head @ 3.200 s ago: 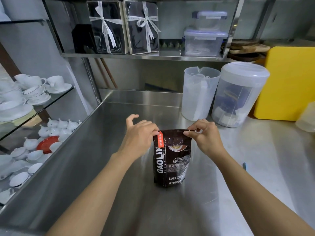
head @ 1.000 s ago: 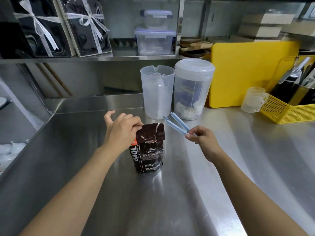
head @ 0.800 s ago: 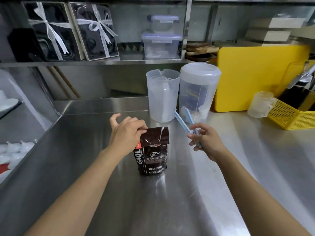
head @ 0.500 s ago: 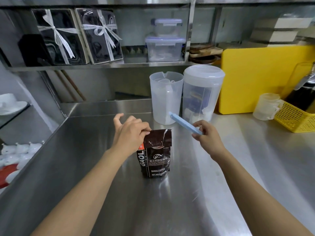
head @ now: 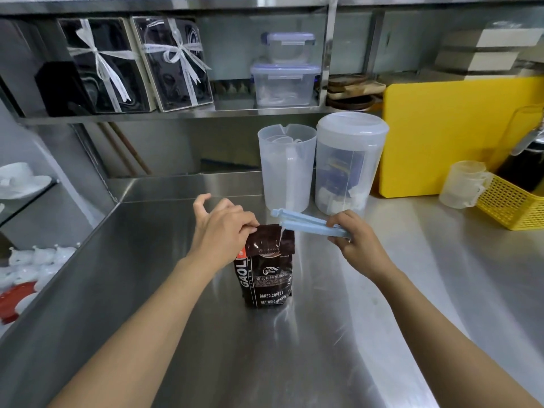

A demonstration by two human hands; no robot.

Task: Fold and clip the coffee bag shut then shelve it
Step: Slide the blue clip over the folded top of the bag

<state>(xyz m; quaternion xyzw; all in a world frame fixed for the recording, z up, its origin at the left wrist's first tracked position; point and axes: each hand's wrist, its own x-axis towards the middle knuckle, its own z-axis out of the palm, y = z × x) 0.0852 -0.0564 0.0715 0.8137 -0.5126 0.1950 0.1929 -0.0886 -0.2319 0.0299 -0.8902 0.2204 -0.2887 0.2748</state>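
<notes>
Since half a second ago the blue bag clip (head: 309, 226) has swung down from pointing up toward 11 o'clock to lying nearly level, its free tips now just over the folded top of the coffee bag (head: 266, 269). On the steel counter (head: 147, 290) that bag stands upright at the centre of view, with the shelf (head: 176, 114) well beyond it at 12 o'clock. From 9 o'clock, the left hand (head: 222, 234) pinches the fold at the bag's top left corner, fingers closed on it. From 3 o'clock, the right hand (head: 353, 240) is closed around the clip's hinge end, and the clip's two arms stand slightly parted. The foil pouch looks soft and springy at the fold, stiffer and weightier below, so the fold probably needs pinning until the clip snaps. Once shut, it is best grasped round its middle for shelving.
</notes>
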